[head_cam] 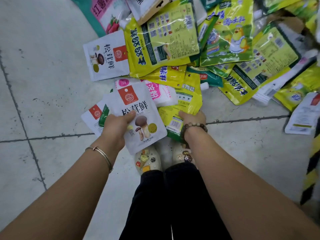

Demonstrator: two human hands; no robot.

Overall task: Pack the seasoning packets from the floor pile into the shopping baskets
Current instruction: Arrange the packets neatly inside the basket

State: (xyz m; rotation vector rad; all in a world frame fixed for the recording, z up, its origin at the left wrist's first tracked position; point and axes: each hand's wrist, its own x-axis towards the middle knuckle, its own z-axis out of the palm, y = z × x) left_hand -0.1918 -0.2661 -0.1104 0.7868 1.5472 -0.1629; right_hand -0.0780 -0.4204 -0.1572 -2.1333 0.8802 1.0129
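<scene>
A pile of seasoning packets (pixel 190 49), mostly yellow-green with some white ones, covers the tiled floor ahead. My left hand (pixel 116 127) grips a white mushroom packet (pixel 136 110) with a red square logo, thumb on its face, above other white packets. My right hand (pixel 194 118) pinches the lower edge of a yellow packet (pixel 187 99) at the near side of the pile. A second white mushroom packet (pixel 107 56) lies at the pile's left edge. No shopping basket is in view.
Grey floor tiles (pixel 43 84) stretch out to the left. My feet in decorated pale clogs (pixel 149 160) stand just behind the held packets. A black-and-yellow striped strip (pixel 311 170) runs down the right edge. A white packet (pixel 303 116) lies apart at right.
</scene>
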